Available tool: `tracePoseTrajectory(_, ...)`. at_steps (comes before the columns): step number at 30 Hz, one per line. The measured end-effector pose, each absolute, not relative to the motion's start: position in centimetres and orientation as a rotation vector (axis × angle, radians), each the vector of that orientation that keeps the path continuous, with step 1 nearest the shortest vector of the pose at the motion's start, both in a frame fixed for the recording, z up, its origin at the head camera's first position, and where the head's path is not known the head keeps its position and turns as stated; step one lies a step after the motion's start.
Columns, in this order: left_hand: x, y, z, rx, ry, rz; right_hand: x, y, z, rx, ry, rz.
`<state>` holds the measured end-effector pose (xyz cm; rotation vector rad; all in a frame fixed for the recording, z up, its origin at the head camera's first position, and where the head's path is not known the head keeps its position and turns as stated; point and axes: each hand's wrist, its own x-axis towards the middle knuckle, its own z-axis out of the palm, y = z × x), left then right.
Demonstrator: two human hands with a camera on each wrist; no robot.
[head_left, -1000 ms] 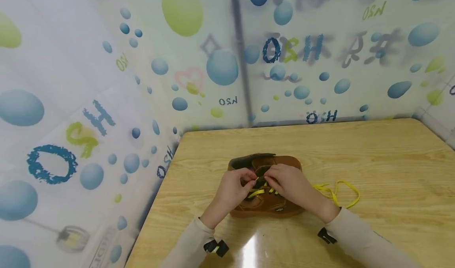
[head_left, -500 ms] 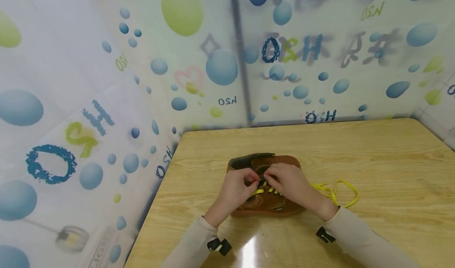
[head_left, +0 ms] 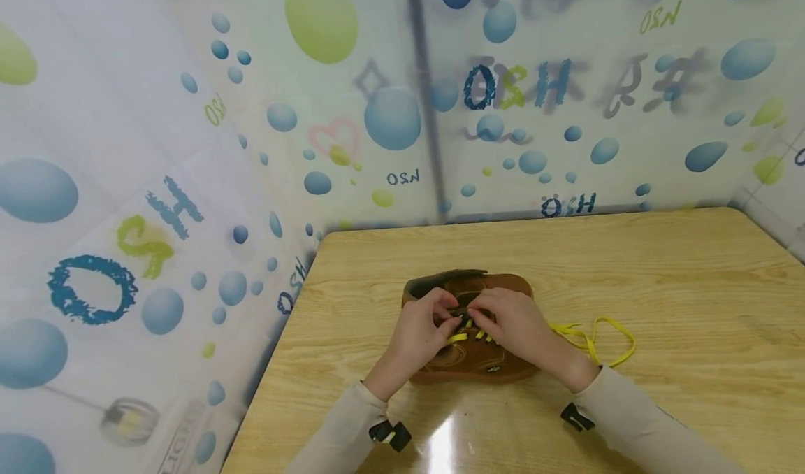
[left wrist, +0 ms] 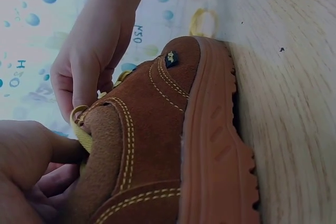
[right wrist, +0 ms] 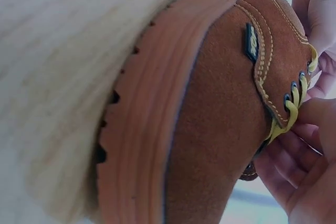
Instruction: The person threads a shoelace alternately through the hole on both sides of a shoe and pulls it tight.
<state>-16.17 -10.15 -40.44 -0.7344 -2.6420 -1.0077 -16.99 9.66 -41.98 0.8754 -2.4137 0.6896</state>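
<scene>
A brown suede shoe (head_left: pixel 468 359) with yellow stitching lies on the table, its toe to the right. A yellow shoelace (right wrist: pixel 290 113) crosses its eyelets. My left hand (head_left: pixel 416 331) is at the tongue and upper eyelets, thumb and fingertips pinching the lace where it leaves the collar in the left wrist view. Directly opposite, my right hand (head_left: pixel 518 326) pinches at the laced opening with thumb and index finger, its fingertips partly hidden behind the shoe's upper in the left wrist view. Both hands' fingertips nearly meet over the opening.
Loose yellow lace (head_left: pixel 569 330) trails onto the wooden table (head_left: pixel 692 285) right of the shoe. Black buckled straps (head_left: pixel 390 434) circle the sleeves. A patterned wall covering (head_left: pixel 390 201) stands behind and left of the table.
My left hand has shifted slightly right and up toward the right hand, and its index finger has lifted away from the thumb. The right hand and shoe stay nearly in place.
</scene>
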Motion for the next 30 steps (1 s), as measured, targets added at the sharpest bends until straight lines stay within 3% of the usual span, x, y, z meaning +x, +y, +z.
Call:
tracePoseTrajectory(13, -16.6, -9.5, -40.5, -0.727, -2.781, -0.874, -16.0, 10.2, -42.8, 0.807, -2.411, 0.825)
tracePoseTrajectory(20, -17.2, -10.1, -40.3, -0.865, -2.764, -1.156, -16.2, 10.2, -42.9, 0.763, -2.411, 0.842)
tracePoseTrajectory(30, -17.8, -9.8, -40.5, -0.679, -2.532, -1.284, -16.2, 9.8, -42.5, 0.787, -2.399, 0.808)
